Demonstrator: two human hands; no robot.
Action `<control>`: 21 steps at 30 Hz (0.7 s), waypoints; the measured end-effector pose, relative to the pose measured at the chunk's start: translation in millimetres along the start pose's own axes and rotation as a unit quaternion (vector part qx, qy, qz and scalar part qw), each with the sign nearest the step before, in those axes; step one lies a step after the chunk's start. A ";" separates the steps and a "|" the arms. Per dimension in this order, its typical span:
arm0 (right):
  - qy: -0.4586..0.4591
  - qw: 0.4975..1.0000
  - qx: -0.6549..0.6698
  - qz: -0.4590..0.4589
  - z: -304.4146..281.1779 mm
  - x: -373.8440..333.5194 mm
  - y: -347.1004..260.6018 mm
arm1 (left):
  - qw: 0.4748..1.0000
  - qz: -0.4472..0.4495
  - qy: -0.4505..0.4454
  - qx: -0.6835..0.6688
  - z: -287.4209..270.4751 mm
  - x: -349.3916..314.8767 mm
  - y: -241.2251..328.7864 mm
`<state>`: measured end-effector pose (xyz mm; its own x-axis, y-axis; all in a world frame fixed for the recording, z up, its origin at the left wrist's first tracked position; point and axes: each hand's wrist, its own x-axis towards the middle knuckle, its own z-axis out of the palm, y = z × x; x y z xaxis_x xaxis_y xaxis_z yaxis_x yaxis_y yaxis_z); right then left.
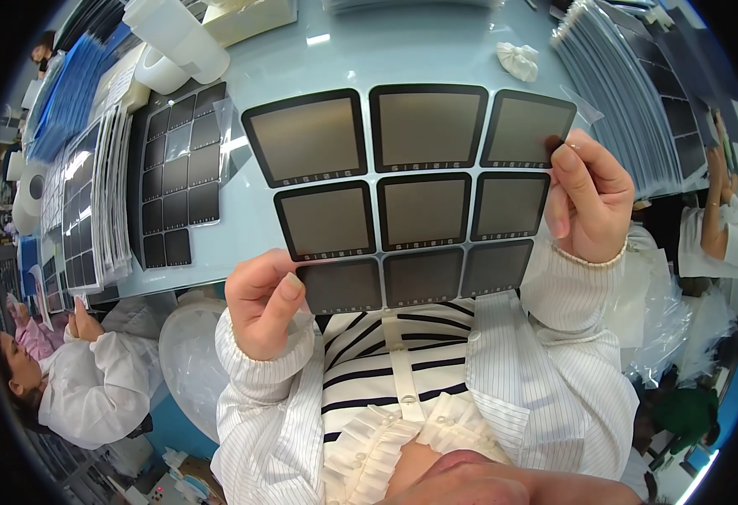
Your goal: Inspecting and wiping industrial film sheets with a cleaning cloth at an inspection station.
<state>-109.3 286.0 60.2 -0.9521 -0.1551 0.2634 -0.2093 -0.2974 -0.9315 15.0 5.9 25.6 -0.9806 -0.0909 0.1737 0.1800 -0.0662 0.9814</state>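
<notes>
Between my hands is a clear sheet of dark, glossy rectangular panels [424, 210], set in three rows of three. Each panel has a black border and a row of small marks along its lower edge. My left hand [261, 301] pinches the sheet's near left corner, thumb on top. At the right edge, higher up, my right hand [594, 192] grips it between thumb and fingers. The sheet is held up over the near side of the table, tilted so light reflects off its farther panels.
On the pale table [301, 63], a similar panel sheet [182, 172] lies to the left. Stacked sheets [99, 198] stand beyond it, and another stack [617, 105] is at right. A white plastic jug [179, 38] and crumpled white wad [518, 61] sit farther back. A co-worker [95, 387] sits left.
</notes>
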 end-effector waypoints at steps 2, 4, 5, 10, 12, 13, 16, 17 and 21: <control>-0.003 1.000 -0.002 -0.004 -2.0 -0.4 1.4 | 1.000 0.005 -0.013 0.005 -0.5 0.9 -1.0; -0.001 1.000 -0.003 0.000 -3.4 -0.6 1.3 | 1.000 0.009 -0.022 0.011 1.9 1.7 1.3; -0.001 1.000 -0.003 0.000 -3.8 -0.7 1.6 | 1.000 0.009 -0.022 0.011 2.0 1.6 2.0; 0.004 1.000 -0.002 -0.003 -3.9 -1.2 2.4 | 0.999 0.019 -0.025 0.013 1.9 0.8 1.2; 0.005 1.000 -0.003 -0.003 -5.3 -1.8 2.8 | 0.999 0.012 -0.028 0.010 1.6 0.5 0.7; 0.005 1.000 -0.004 -0.004 -6.0 -2.2 2.8 | 0.999 0.006 -0.031 0.008 1.6 0.4 0.8; 0.011 1.000 0.006 -0.002 -4.8 -2.8 1.8 | 1.000 0.005 -0.028 0.011 3.1 -0.6 2.0; 0.012 1.000 0.005 -0.005 -4.4 -3.2 0.9 | 0.999 0.007 -0.030 0.010 3.6 -0.8 2.7; 0.033 0.999 0.005 0.026 0.1 -9.1 -3.9 | 0.999 -0.006 -0.039 0.007 9.1 -1.3 3.2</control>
<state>-99.8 288.5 61.5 -0.9741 -0.1089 0.1981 -0.1578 -0.2999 -0.9408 16.2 14.9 29.2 -0.9858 -0.0132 0.1675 0.1680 -0.0527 0.9844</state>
